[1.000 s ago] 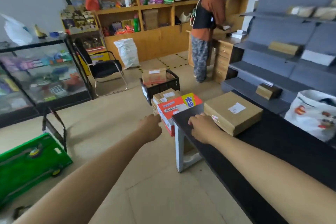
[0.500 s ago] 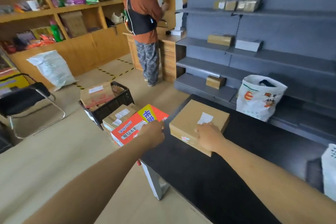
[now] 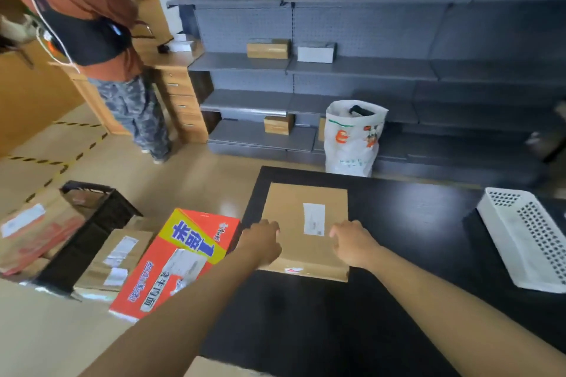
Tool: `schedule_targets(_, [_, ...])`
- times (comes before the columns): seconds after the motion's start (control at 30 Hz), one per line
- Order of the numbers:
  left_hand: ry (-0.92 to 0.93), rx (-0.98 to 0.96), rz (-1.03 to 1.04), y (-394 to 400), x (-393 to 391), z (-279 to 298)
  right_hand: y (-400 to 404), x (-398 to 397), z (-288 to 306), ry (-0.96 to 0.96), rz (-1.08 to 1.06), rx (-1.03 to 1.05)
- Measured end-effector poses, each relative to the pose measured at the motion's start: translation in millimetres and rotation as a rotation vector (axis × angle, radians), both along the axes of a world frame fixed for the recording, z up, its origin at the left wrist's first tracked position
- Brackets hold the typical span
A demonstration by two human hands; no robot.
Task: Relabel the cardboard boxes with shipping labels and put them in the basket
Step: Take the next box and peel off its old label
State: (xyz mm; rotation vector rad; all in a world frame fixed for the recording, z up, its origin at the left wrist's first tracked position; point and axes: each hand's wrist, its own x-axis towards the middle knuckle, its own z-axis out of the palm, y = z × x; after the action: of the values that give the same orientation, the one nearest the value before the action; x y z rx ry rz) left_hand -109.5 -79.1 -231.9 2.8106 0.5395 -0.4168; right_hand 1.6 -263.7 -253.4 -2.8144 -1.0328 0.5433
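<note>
On desk [image 3: 398, 300]: cardboard box [image 3: 294, 208], label [image 3: 314, 219] upward for relabelling; left hand [image 3: 263, 239] and right hand [image 3: 352, 242] steady it, each grip loosely curled.

Surface [image 3: 398, 300]: black top, and a flat cardboard box [image 3: 291, 254] lies at its far left corner with a white label [image 3: 314, 219] facing up.
Right side: a white perforated basket [image 3: 526, 239] rests on the surface, well apart from the box.
Floor [image 3: 190, 174]: tan; a red carton [image 3: 171, 266], a brown labelled box [image 3: 119, 257] and a black crate [image 3: 92, 232] sit just left of the surface.
Shelves [image 3: 352, 69]: grey, small boxes scattered on them.
</note>
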Motion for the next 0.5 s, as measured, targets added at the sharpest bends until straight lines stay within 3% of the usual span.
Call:
schedule_targets(0.2, [0.016,-0.006,-0.112,38,40,-17,25,8,-12,-0.008,-0.107,-0.024])
schedule_targets(0.5, [0.035,-0.017,-0.111,52,76,-56,45,38,-41,0.04,-0.14,-0.051])
